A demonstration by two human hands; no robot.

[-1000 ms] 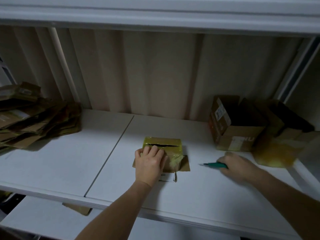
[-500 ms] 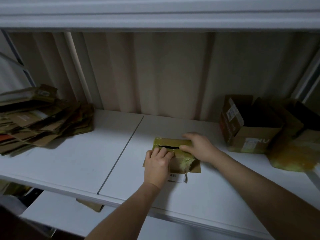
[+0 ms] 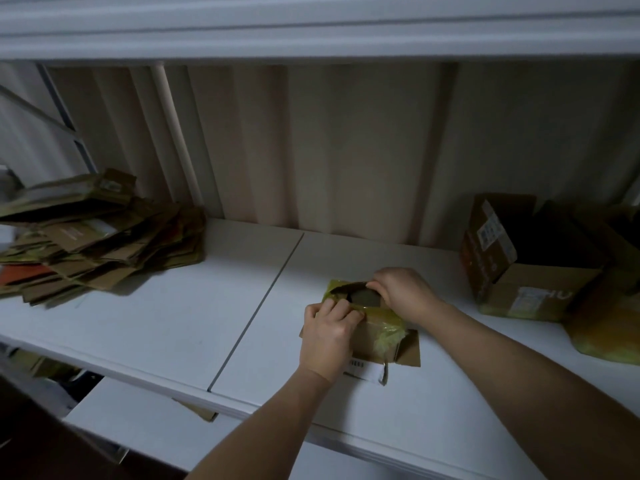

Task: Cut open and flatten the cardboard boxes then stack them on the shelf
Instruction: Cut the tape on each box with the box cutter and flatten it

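A small brown cardboard box wrapped in yellow-green tape (image 3: 372,318) is being held on the white shelf (image 3: 173,327), a little to the right of the middle, at about four o'clock from the shelf's seam. Half a second ago the slit in its top was only a thin dark line; now it is being pulled into a wide oval opening. One second ago a green-handled cutter was being held in the right hand, and it is no longer being seen anywhere in the view. So the cutting is judged to be finished for this box, and the tearing open is being done by hand.

The near edge of the slit is being pinched by the left hand (image 3: 327,332), with the fingers curled on the tape. The far edge, at twelve o'clock on the box, is being gripped by the right hand (image 3: 403,292) and drawn away.

A stack of flattened brown cardboard pieces (image 3: 97,240) is lying at nine o'clock, well apart. An open brown cardboard carton with labels (image 3: 516,268) is waiting at three o'clock. The flattening and stacking of this box are not yet done.
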